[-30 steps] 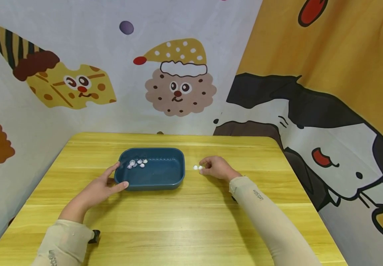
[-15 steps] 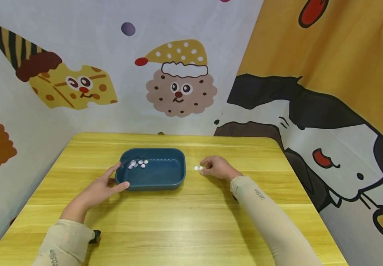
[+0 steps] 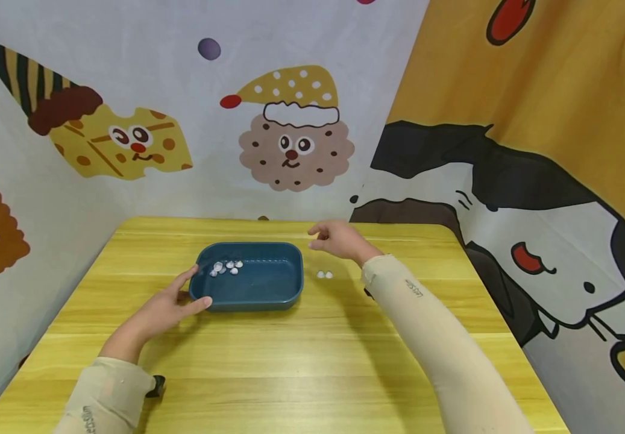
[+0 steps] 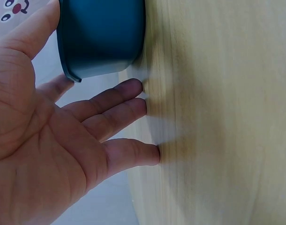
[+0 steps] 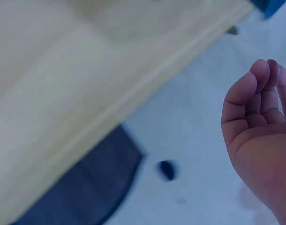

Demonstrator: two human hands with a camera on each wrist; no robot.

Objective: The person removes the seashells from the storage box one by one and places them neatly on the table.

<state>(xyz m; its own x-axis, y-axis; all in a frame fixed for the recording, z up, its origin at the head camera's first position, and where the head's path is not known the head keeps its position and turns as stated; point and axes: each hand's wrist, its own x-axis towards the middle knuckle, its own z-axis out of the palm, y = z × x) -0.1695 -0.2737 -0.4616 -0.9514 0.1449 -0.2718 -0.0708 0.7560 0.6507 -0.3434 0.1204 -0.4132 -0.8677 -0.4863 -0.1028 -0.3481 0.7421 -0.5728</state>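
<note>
Fingers of the left hand [image 3: 161, 310] lie spread wide and mostly straight at the nearest end of the scene. Thumb and forefinger touch the left end of a deep blue, rounded-rectangular tray with smooth walls [image 3: 258, 303], while the other three point down toward the table; the touch looks like steadying rather than a clench.

That tray stands flat on a yellow wood-grain table [image 3: 290, 367]. It looks rigid and fairly slick, probably moderate in weight, best held by the lip at its short ends. Inside, toward its left end, sits a loose cluster of small, pale, shell-like pieces [image 3: 218, 266]. They are likely very light and hard, perhaps brittle at thin edges.

Just right of the tray, two small, bright white, rounded pieces [image 3: 329, 275] lie side by side on the wood. They should skid easily, so a gentle pinch on opposite edges with thumb and forefinger tips would suit.

Beyond them, the right hand [image 3: 340, 240] hangs above the tabletop with fingers loosely bent and a gap between thumb and forefinger; no piece shows in its grasp. Farthest back is a white and orange cartoon-printed cloth [image 3: 399, 60].
</note>
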